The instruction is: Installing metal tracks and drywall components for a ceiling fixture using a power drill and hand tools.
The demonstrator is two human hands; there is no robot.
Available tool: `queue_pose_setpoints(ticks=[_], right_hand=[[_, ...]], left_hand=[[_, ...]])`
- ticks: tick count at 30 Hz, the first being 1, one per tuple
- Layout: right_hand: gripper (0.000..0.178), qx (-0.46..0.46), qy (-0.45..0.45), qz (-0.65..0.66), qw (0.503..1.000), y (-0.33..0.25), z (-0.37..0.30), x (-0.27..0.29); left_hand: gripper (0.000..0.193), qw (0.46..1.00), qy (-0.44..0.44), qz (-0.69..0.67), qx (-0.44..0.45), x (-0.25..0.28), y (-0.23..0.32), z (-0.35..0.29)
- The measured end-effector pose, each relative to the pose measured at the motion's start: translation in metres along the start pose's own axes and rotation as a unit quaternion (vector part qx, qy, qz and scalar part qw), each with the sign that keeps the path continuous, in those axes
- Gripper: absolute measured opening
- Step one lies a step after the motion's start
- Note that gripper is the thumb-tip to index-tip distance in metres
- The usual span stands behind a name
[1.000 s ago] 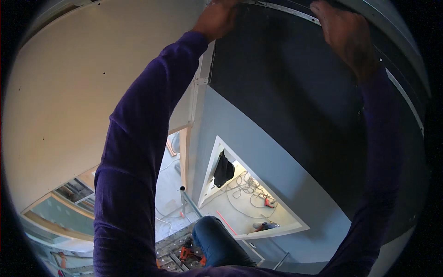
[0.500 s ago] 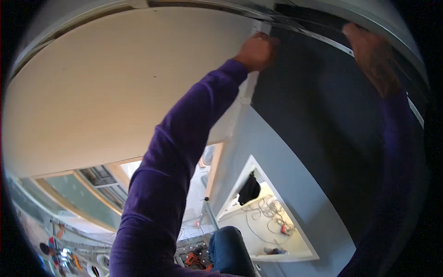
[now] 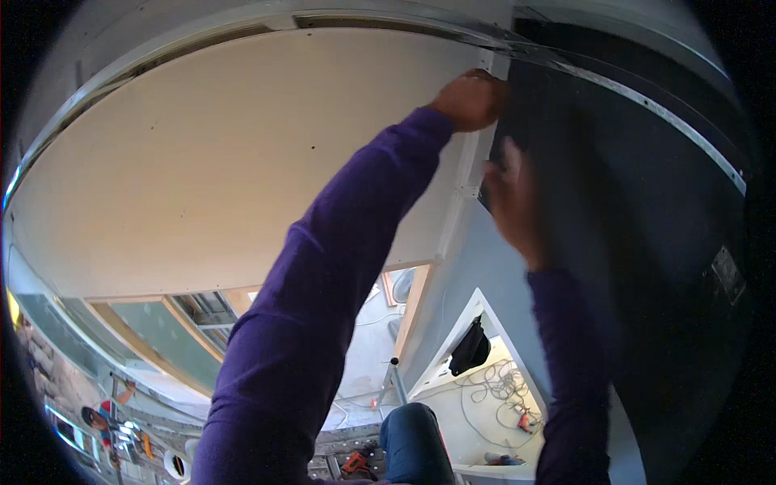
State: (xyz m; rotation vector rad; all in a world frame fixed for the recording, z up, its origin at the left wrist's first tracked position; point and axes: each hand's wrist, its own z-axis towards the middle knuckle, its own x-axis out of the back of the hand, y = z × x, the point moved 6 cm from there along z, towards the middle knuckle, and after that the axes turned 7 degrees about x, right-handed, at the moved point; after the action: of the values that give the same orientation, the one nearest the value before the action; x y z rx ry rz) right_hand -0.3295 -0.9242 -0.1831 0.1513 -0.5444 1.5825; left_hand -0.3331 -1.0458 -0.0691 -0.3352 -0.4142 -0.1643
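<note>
My left hand [image 3: 471,101] is raised to the upper corner where a cream wall board [image 3: 242,162] meets a dark wall [image 3: 630,242]. Its fingers are curled closed against the corner; anything inside them is hidden. A pale corner strip [image 3: 472,168] with small holes runs down below that hand. Just lower and to the right, my right hand [image 3: 515,202] is smeared by motion in front of the dark wall. Its fingers look stretched and apart, holding nothing visible. Along the top of the dark wall runs a thin metal strip [image 3: 655,109].
Far below, a perforated metal platform [image 3: 339,440] carries an orange power tool [image 3: 356,466] beside my leg [image 3: 414,440]. Through a triangular opening show a black cloth [image 3: 470,349] and coiled cable [image 3: 501,384]. Another person [image 3: 99,420] is at lower left. A metal channel [image 3: 170,61] borders the ceiling.
My right hand has come away from the metal strip, moving left and down toward the corner. My left hand stays at the corner, still closed. The view has shifted slightly.
</note>
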Motion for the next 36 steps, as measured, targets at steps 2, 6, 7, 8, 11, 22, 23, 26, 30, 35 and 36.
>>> queue_pose_setpoints(ticks=[2, 6, 7, 8, 11, 22, 23, 26, 30, 35, 36], right_hand=[[0.060, -0.013, 0.053, 0.151, 0.987, 0.038, -0.006, -0.047], [0.050, -0.149, 0.134, 0.393, 0.897, 0.016, -0.020, -0.120], [0.043, -0.156, 0.173, 0.288, 0.929, 0.010, -0.022, -0.120], [0.032, -0.041, 0.294, 0.197, 0.934, -0.006, -0.018, -0.117], [0.022, -0.034, 0.183, 0.111, 0.976, -0.029, -0.005, -0.147], [0.022, 0.032, 0.064, -0.010, 0.997, -0.058, 0.058, -0.224], [0.022, 0.032, 0.057, -0.005, 0.998, -0.062, 0.063, -0.236], [0.029, -0.021, -0.001, 0.042, 0.999, -0.087, 0.076, -0.243], [0.024, 0.081, 0.104, 0.161, 0.978, -0.105, 0.091, -0.244], [0.022, 0.060, 0.064, 0.304, 0.949, -0.118, 0.104, -0.237], [0.021, 0.047, 0.009, 0.325, 0.945, -0.124, 0.104, -0.233]], left_hand=[[0.016, 0.999, -0.025, 0.033, 0.019, -0.002, -0.006, 0.005], [0.011, 0.996, -0.066, 0.056, -0.020, 0.005, -0.016, -0.004], [0.011, 0.994, -0.068, 0.074, -0.033, 0.004, -0.018, -0.006], [0.011, 0.992, -0.070, 0.096, -0.048, 0.006, -0.017, -0.006], [0.013, 0.948, -0.223, 0.203, -0.100, 0.008, -0.017, -0.020], [0.017, 0.841, -0.240, -0.297, 0.384, 0.070, -0.110, -0.141], [0.018, 0.886, -0.186, -0.240, 0.351, 0.082, -0.115, -0.149], [0.021, 0.830, -0.162, -0.257, 0.467, 0.118, -0.122, -0.156], [0.022, 0.824, -0.166, -0.354, 0.411, 0.145, -0.140, -0.150], [0.027, 0.939, -0.229, -0.155, 0.206, 0.198, -0.155, -0.139], [0.029, 0.887, -0.226, -0.269, 0.300, 0.210, -0.156, -0.142]])
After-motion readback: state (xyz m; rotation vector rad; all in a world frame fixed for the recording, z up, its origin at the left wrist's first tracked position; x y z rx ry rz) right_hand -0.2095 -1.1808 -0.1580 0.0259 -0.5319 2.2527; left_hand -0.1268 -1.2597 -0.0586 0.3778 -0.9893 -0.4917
